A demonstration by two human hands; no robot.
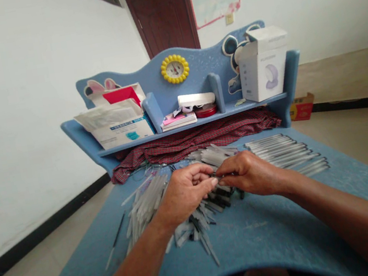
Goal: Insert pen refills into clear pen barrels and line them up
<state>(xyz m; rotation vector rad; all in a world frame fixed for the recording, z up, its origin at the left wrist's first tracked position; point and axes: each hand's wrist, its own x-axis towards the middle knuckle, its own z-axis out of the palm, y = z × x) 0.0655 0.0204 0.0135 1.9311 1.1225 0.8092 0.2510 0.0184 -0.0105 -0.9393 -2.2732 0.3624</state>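
My left hand (186, 190) and my right hand (248, 174) meet over the middle of the table, both with thumb and forefinger pinched together. Between their fingertips is something small and dark, mostly hidden by the fingers. Beneath and around them spreads a loose pile of clear plastic pen barrels (146, 205), with black pen parts (222, 197) mixed in under my fingers. To the right lies a row of pens with dark ends (281, 150), side by side. One thin pen refill (118, 238) rests apart on the left.
The blue table (278, 235) has a curved front edge close to me. A red checked cloth (191, 139) lies below the back shelf. On that shelf stand a mask box (129, 130), a red case (206, 111) and a white carton (264, 68).
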